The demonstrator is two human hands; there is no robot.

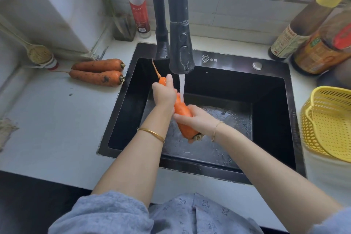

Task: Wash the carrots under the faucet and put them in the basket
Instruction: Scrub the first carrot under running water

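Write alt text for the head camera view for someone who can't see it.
Both hands, left hand and right hand, hold a carrot under the running faucet over a black sink. Two dirty carrots lie on the counter left; a yellow basket sits right.

White surface (57, 119) around a black sink (247, 173)
Two dirty carrots (97, 72) left; yellow basket (328, 123) and sauce bottles (303, 30) right.

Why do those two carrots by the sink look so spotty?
The two unwashed orange carrots on the white counter have dark dirt patches, unlike the clean carrot both hands hold under the black faucet. A dark smudge marks the counter nearby.
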